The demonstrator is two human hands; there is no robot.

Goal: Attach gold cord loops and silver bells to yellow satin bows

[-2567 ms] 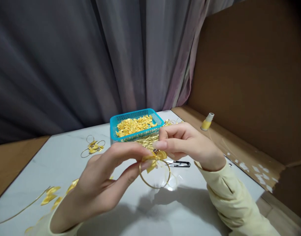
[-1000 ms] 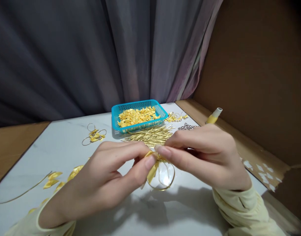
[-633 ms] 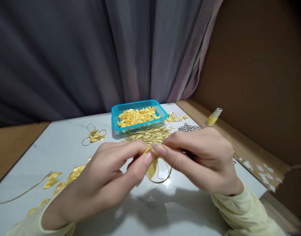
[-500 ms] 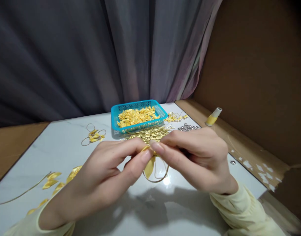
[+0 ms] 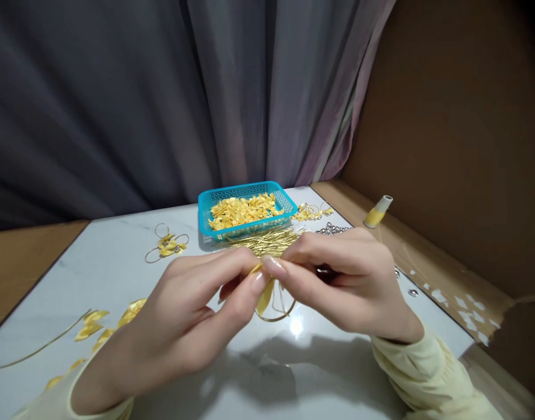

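Observation:
Between my two hands, above the middle of the table, is a yellow ribbon bow [image 5: 264, 296] with a looped gold cord [image 5: 272, 319] hanging beneath it. My left hand [image 5: 206, 309] pinches the bow with thumb and forefinger. From the other side my right hand [image 5: 341, 280] presses its thumb and fingertips against the same spot, closed on the bow and cord. The fingers hide the knot and most of the bow. Just beyond the fingertips lies a pile of cut gold cords [image 5: 267, 240].
Behind the cords stands a blue basket [image 5: 201, 216] of yellow bows. Looped bows [image 5: 168, 246] lie at left, more loose bows [image 5: 91, 325] near my left forearm. Silver bells or beads [image 5: 332, 229] and a thread spool [image 5: 378, 212] are at right. Paper scraps [image 5: 468, 318] litter the right ledge.
Both hands stay at nearly the same place, fingertips still together on the bow. The right hand has shifted slightly left, and the cord loop hangs a little higher.

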